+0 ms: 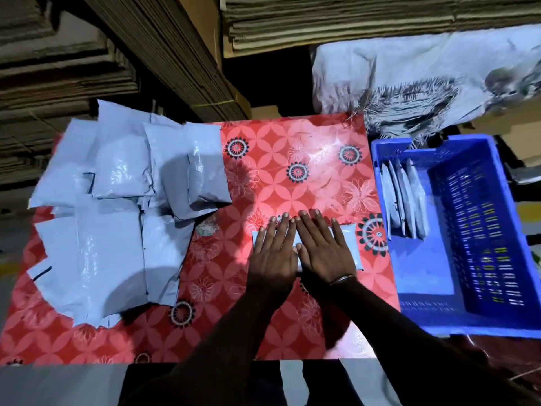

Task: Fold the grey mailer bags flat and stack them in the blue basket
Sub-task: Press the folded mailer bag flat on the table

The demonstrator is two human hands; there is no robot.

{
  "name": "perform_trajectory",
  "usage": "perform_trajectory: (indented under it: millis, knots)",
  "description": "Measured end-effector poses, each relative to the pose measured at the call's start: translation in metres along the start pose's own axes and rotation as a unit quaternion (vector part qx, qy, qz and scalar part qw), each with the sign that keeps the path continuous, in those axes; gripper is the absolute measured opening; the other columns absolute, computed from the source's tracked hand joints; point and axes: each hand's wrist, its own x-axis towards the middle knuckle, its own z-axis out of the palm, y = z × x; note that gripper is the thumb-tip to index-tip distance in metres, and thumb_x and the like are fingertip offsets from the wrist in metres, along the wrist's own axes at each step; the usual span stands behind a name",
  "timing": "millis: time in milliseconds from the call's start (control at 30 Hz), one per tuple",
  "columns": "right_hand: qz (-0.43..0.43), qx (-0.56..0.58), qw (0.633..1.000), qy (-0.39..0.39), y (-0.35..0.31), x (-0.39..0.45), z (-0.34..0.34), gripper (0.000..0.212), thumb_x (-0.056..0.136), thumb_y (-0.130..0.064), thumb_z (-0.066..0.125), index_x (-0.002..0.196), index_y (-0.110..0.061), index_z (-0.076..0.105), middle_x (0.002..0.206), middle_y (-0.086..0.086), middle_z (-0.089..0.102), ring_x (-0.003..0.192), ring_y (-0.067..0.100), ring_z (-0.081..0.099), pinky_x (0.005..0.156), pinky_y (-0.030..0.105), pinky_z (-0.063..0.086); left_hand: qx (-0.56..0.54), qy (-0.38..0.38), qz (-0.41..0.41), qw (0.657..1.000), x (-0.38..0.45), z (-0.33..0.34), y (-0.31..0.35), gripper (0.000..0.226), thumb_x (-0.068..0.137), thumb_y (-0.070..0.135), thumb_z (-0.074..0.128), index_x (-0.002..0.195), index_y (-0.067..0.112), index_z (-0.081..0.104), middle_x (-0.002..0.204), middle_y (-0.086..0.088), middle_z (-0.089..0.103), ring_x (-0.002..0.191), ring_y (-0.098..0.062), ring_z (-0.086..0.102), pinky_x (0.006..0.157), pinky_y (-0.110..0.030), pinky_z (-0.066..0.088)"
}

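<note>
Both hands lie flat, side by side, on a folded grey bag near the front middle of the surface, which wears a red flowered cover. The left hand and the right hand press down with fingers straight and spread, so neither grip is curled round anything; the thumbs nearly meet over the bag's middle. Only the bag's left edge, its right end and a strip between the hands show. Its right end lies near the surface's right edge, just short of the blue basket. The basket stands beside the surface on the right, its left wall close along that edge. Inside, several folded bags stand on edge, leaning against the left wall at the far end; the rest of the basket floor is bare. On the left half of the surface a loose pile of bags spreads out, overhanging the left and far edges. Between the pile and the hands runs a strip of bare red cover, and more bare cover lies beyond the fingertips up to the far edge. Stacked cardboard rises behind the surface, with a pale patterned cloth beyond the basket.
</note>
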Motion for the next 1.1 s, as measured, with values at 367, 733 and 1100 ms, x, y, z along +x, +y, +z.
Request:
perform_trajectory:
  millis: [367,733,1100]
  knots:
    - [0.011,0.008,1.000,-0.011,0.001,0.003,0.010,0.060,0.105,-0.040,0.035,0.160,-0.018,0.023,0.169,0.000,0.016,0.156,0.018,0.008,0.125,0.048,0.015,0.006,-0.023,-0.017,1.000,0.008,0.008,0.003,0.061,0.107,0.035,0.029,0.164,0.018,0.012,0.172,-0.001,0.004,0.159,-0.023,0.000,0.127,-0.048,0.011]
    - [0.023,-0.010,1.000,0.006,-0.001,0.003,0.013,0.064,0.103,-0.040,0.035,0.161,-0.020,0.018,0.169,-0.001,0.013,0.157,0.017,0.005,0.125,0.046,0.014,0.000,-0.013,-0.019,1.000,0.008,0.014,0.001,0.065,0.104,0.032,0.030,0.164,0.015,0.012,0.172,-0.002,0.005,0.159,-0.020,0.000,0.126,-0.048,0.013]
    - [-0.020,0.033,0.999,-0.008,0.010,-0.004,0.001,0.065,0.107,-0.047,0.031,0.162,-0.019,0.013,0.169,-0.001,0.012,0.157,0.017,0.004,0.125,0.047,0.014,-0.032,-0.021,0.030,0.999,0.002,0.005,-0.015,0.062,0.109,0.037,0.028,0.164,0.025,0.003,0.172,0.009,-0.001,0.158,-0.014,-0.006,0.128,-0.046,0.010]
